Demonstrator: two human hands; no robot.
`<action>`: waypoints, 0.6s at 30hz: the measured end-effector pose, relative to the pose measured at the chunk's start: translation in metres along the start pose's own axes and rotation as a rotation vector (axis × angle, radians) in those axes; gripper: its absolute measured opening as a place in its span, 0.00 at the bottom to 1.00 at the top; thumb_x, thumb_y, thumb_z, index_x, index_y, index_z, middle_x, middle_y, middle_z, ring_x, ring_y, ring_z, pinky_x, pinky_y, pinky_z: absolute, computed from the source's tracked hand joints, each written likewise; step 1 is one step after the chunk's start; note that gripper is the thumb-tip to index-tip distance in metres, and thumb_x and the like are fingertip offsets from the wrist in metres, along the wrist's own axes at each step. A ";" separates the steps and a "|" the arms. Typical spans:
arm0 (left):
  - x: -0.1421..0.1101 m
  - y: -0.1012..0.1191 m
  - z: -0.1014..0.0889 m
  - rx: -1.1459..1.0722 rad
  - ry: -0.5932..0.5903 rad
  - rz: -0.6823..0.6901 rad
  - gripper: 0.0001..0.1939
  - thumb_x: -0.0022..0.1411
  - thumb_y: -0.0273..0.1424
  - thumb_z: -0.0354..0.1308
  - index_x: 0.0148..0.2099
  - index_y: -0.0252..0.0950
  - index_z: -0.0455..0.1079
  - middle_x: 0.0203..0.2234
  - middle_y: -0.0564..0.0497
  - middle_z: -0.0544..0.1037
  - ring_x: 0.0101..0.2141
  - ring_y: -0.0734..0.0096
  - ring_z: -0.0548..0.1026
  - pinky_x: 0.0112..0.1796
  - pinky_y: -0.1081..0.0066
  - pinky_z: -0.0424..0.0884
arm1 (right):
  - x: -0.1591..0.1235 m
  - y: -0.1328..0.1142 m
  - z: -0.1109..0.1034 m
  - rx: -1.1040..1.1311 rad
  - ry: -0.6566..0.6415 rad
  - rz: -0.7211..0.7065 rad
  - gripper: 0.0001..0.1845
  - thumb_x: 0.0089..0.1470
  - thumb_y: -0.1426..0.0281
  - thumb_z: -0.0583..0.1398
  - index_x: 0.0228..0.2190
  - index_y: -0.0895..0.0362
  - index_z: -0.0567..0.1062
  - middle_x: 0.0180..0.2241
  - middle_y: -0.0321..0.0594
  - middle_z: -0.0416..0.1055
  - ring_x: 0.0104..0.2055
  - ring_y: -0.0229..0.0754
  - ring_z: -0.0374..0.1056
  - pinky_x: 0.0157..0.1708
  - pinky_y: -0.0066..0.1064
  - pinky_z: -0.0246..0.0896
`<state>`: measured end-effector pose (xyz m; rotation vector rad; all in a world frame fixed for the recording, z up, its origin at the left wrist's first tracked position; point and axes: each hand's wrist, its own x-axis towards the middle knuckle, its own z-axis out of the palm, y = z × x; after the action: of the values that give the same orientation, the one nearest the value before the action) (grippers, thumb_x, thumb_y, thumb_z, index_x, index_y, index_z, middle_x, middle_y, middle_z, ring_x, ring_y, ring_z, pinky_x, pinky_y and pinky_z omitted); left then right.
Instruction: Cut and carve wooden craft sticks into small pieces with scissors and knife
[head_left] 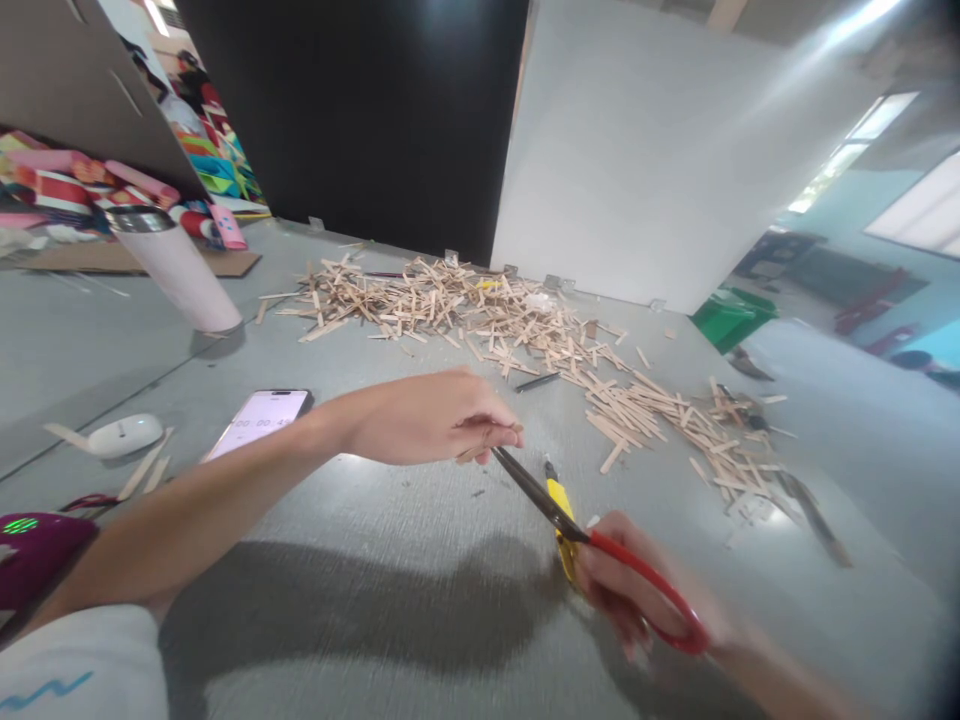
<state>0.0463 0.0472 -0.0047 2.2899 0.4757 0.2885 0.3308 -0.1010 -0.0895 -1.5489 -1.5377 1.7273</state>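
My left hand [442, 415] is closed in a pinch over the middle of the table, with the end of a small wooden stick [474, 453] showing under its fingers. My right hand [626, 575] grips red-handled scissors [551, 508], whose dark blades point up and left. The blade tips reach the fingertips of my left hand, by the stick. Below the scissors, a yellow utility knife [559, 497] lies on the table, partly covered by my right hand. Whether the blades touch the stick I cannot tell.
Many loose wooden sticks [405, 305] are heaped along the back and right. A phone [259, 420], a white mouse [125, 436] and a pale pink bottle [180, 270] stand or lie at the left. Black and white panels [375, 120] rise behind. A green bin [731, 318] is beyond.
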 end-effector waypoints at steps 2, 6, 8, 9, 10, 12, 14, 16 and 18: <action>0.000 0.000 0.001 0.033 -0.011 -0.019 0.21 0.81 0.40 0.53 0.37 0.38 0.80 0.25 0.52 0.78 0.28 0.70 0.79 0.33 0.71 0.68 | 0.002 -0.003 0.000 -0.005 -0.045 -0.010 0.35 0.61 0.38 0.62 0.21 0.54 0.66 0.15 0.29 0.60 0.14 0.32 0.59 0.14 0.23 0.55; 0.002 0.000 0.003 0.079 -0.013 -0.027 0.23 0.82 0.38 0.51 0.32 0.37 0.74 0.25 0.52 0.78 0.28 0.70 0.79 0.32 0.70 0.65 | 0.007 -0.002 -0.002 0.026 -0.104 -0.036 0.35 0.63 0.41 0.63 0.18 0.53 0.64 0.12 0.30 0.60 0.13 0.32 0.58 0.13 0.21 0.57; 0.003 -0.001 0.004 0.079 -0.011 -0.030 0.24 0.82 0.39 0.51 0.31 0.37 0.72 0.25 0.52 0.77 0.28 0.70 0.79 0.32 0.69 0.64 | 0.008 0.001 -0.002 0.049 -0.121 -0.051 0.35 0.64 0.42 0.62 0.18 0.53 0.64 0.12 0.29 0.60 0.12 0.31 0.57 0.12 0.20 0.56; 0.003 -0.001 0.004 0.080 -0.009 -0.032 0.24 0.82 0.39 0.51 0.31 0.37 0.71 0.25 0.52 0.77 0.28 0.70 0.79 0.32 0.69 0.64 | 0.009 0.002 -0.002 0.058 -0.125 -0.060 0.36 0.65 0.42 0.62 0.18 0.53 0.64 0.12 0.29 0.60 0.12 0.30 0.56 0.11 0.20 0.55; 0.003 -0.001 0.004 0.085 -0.006 -0.033 0.24 0.82 0.38 0.51 0.31 0.37 0.71 0.25 0.52 0.77 0.28 0.70 0.79 0.32 0.69 0.64 | 0.009 0.003 -0.002 0.064 -0.129 -0.067 0.36 0.66 0.41 0.61 0.18 0.54 0.64 0.12 0.29 0.59 0.12 0.30 0.56 0.11 0.19 0.55; 0.004 -0.002 0.003 0.101 -0.004 -0.030 0.23 0.82 0.38 0.50 0.32 0.37 0.73 0.26 0.52 0.78 0.29 0.70 0.79 0.32 0.69 0.64 | 0.009 0.005 -0.002 0.075 -0.137 -0.071 0.38 0.67 0.40 0.60 0.17 0.54 0.64 0.12 0.29 0.59 0.11 0.30 0.56 0.11 0.19 0.55; 0.004 -0.002 0.003 0.121 -0.007 -0.019 0.23 0.82 0.37 0.50 0.35 0.37 0.76 0.27 0.52 0.79 0.30 0.70 0.79 0.33 0.69 0.65 | 0.010 0.007 -0.002 0.113 -0.151 -0.066 0.39 0.66 0.38 0.59 0.17 0.54 0.65 0.11 0.29 0.59 0.10 0.29 0.55 0.11 0.20 0.56; 0.004 -0.004 0.002 0.137 -0.016 -0.002 0.22 0.82 0.37 0.50 0.37 0.37 0.78 0.28 0.52 0.80 0.30 0.70 0.78 0.34 0.69 0.66 | 0.012 0.009 -0.002 0.177 -0.183 -0.049 0.39 0.65 0.37 0.60 0.18 0.54 0.67 0.10 0.28 0.58 0.09 0.30 0.52 0.09 0.20 0.56; 0.004 -0.006 0.001 0.133 0.047 0.011 0.20 0.80 0.39 0.54 0.37 0.38 0.80 0.27 0.53 0.80 0.28 0.71 0.77 0.34 0.70 0.66 | 0.014 0.011 -0.002 0.231 -0.213 -0.037 0.38 0.64 0.36 0.60 0.19 0.54 0.68 0.09 0.26 0.57 0.08 0.30 0.51 0.08 0.19 0.53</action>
<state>0.0490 0.0515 -0.0097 2.4201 0.5203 0.3248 0.3323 -0.0920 -0.1056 -1.2501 -1.3907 2.0223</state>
